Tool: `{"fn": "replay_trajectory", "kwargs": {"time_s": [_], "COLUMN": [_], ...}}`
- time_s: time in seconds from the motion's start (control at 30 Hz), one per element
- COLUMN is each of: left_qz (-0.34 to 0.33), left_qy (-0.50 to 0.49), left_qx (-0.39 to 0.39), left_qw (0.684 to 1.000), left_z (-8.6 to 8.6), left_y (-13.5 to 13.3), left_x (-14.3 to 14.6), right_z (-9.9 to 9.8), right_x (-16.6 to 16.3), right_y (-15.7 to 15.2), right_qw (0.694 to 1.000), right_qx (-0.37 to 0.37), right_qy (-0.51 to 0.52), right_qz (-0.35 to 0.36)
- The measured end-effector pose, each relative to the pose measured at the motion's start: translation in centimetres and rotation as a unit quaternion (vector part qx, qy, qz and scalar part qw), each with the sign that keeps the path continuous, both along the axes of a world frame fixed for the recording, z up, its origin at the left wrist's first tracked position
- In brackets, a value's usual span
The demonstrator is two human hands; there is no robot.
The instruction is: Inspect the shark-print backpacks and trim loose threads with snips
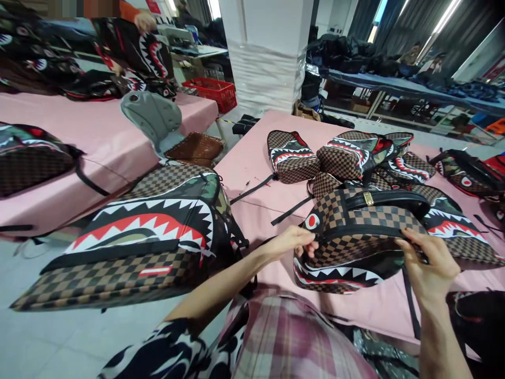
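Note:
A brown checkered backpack (366, 221) with a shark-mouth print and a black top handle stands before me, its top facing me. My left hand (302, 243) is closed in a pinch at the left end of its black zipper; whatever is between the fingertips is too small to make out. At the backpack's right side, my right hand (432, 258) grips the edge by the zipper, thumb toward me and fingers over the top. A larger shark-print backpack (158, 231) lies to the left of my left forearm.
Several similar backpacks (294, 158) lie farther back on the pink table (252, 158). Behind the left backpack is a grey chair (153, 121). A person's hand (145, 22) shows at another pink table (35, 110). A red crate (213, 93) and a white wrapped pillar (264, 58) stand beyond.

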State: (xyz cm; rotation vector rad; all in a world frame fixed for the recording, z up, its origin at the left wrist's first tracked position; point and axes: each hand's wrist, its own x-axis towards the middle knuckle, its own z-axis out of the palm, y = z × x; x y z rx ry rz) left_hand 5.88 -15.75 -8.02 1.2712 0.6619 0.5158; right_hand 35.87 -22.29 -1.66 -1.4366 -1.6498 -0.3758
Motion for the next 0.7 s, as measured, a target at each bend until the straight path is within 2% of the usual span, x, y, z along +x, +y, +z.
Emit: {"fn": "replay_trajectory", "kwargs": {"time_s": [0.07, 0.1, 0.17, 0.2, 0.27, 0.33, 0.4, 0.43, 0.5, 0.6, 0.67, 0.7], "left_qz": [-0.035, -0.045, -0.056, -0.063, -0.091, -0.115, -0.117, -0.115, -0.1, -0.03, 0.01, 0.025], "left_qy": [-0.05, -0.041, 0.051, 0.121, 0.236, 0.272, 0.253, 0.237, 0.211, 0.206, 0.212, 0.217], "left_qx": [0.029, 0.073, 0.222, 0.313, 0.472, 0.574, 0.633, 0.652, 0.675, 0.683, 0.682, 0.679], "left_qw": [0.998, 0.995, 0.972, 0.94, 0.844, 0.764, 0.723, 0.711, 0.7, 0.7, 0.7, 0.701], "left_z": [1.1, 1.0, -0.2, -1.3, -3.8, -5.8, -6.5, -6.2, -4.4, 0.2, 3.1, 4.1], "left_y": [1.1, 1.5, 1.9, 1.9, 1.4, 0.7, 0.2, 0.0, -0.2, -1.0, -1.7, -2.1], "left_x": [-0.1, -0.1, 0.1, 0.3, 1.0, 2.0, 2.9, 3.2, 3.6, 3.5, 3.5, 3.8], "right_z": [0.0, 0.1, 0.2, 0.3, 0.3, 0.3, 0.1, 0.1, 0.1, 0.9, 1.3, 1.2], "right_x": [0.4, 0.7, 1.3, 1.6, 2.2, 3.0, 4.0, 4.6, 5.7, 6.3, 5.2, 4.1], "right_y": [0.1, 0.1, -0.2, -0.3, -0.7, -0.8, -0.4, 0.0, 1.0, 1.9, 1.3, 0.6], "right_qw": [1.0, 1.0, 0.999, 0.998, 0.997, 0.996, 0.996, 0.995, 0.989, 0.969, 0.956, 0.953], "right_qx": [0.006, 0.006, 0.003, -0.001, -0.008, -0.012, -0.014, -0.013, -0.011, -0.019, -0.031, -0.037], "right_qy": [0.015, 0.027, 0.053, 0.064, 0.079, 0.086, 0.093, 0.103, 0.139, 0.217, 0.266, 0.284], "right_qz": [-0.002, -0.003, -0.002, -0.001, 0.0, -0.001, -0.001, -0.007, -0.041, -0.116, -0.119, -0.097]}}
